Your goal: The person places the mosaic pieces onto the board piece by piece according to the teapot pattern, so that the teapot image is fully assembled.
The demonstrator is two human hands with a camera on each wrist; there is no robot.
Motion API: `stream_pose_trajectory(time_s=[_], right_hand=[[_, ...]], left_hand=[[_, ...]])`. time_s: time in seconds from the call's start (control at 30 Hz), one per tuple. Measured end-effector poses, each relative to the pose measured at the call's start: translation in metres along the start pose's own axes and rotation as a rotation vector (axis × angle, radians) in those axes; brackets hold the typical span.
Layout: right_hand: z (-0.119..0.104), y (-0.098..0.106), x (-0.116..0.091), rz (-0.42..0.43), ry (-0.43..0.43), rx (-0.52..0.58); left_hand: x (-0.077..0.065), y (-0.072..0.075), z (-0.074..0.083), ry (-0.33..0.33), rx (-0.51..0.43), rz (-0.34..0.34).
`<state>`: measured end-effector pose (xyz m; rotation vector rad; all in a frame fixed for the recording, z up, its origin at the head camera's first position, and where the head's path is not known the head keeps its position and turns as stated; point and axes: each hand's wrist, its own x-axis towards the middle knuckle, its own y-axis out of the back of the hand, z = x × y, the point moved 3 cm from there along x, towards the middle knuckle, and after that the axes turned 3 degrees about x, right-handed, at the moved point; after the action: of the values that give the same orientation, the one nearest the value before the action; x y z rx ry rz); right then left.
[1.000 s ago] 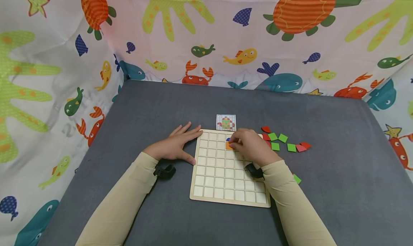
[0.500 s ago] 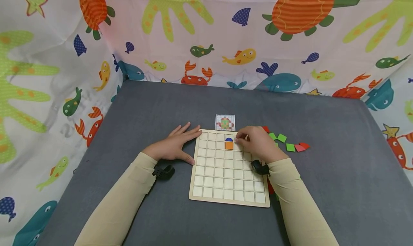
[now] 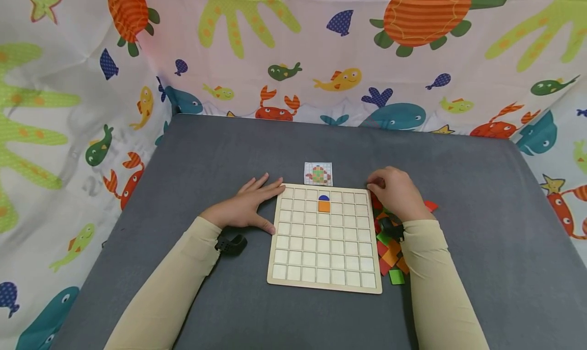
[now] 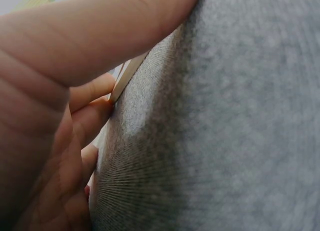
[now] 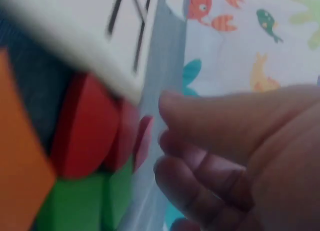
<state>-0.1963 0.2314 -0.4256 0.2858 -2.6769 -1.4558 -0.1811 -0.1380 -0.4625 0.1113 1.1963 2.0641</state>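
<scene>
A wooden grid board [image 3: 309, 259] lies on the grey cloth. In its upper middle cells sit a blue half-circle [image 3: 323, 197] and, just below that, an orange square [image 3: 323, 207]. My left hand [image 3: 243, 205] spreads along the board's left edge, fingertips at the upper corner and thumb lower down. By the upper right corner hovers my right hand [image 3: 398, 191], close above the loose pieces. The right wrist view shows its thumb and fingers [image 5: 210, 111] loosely bent with nothing between them, near a red rounded piece [image 5: 87, 126] and green pieces [image 5: 75, 203].
A small card [image 3: 318, 173] with a coloured turtle-like pattern lies behind the board. Red, green and orange pieces [image 3: 391, 253] are heaped along the board's right side, partly hidden by the right arm. A printed fabric screen [image 3: 247, 75] surrounds the back and sides.
My right hand has left the orange square and blue half-circle and moved right, off the board to the loose pieces. The left hand stays at the board's edge.
</scene>
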Motion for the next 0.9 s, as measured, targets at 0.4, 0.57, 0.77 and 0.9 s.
stream_pose_trajectory(time_s=[0.4,0.57,0.77,0.9], right_hand=[[0.014,0.001,0.002,0.025,-0.057,-0.041],[0.015,0.001,0.003,0.015,-0.064,-0.054],[0.013,0.003,0.005,0.036,-0.016,-0.099],[0.013,0.006,0.004,0.053,-0.032,-0.107]], left_hand=[[0.001,0.0,0.0,-0.004,0.012,0.004],[0.0,0.001,0.0,-0.002,0.003,0.003],[0.001,0.0,-0.001,-0.001,0.004,0.004],[0.001,0.0,-0.002,-0.007,0.001,0.003]])
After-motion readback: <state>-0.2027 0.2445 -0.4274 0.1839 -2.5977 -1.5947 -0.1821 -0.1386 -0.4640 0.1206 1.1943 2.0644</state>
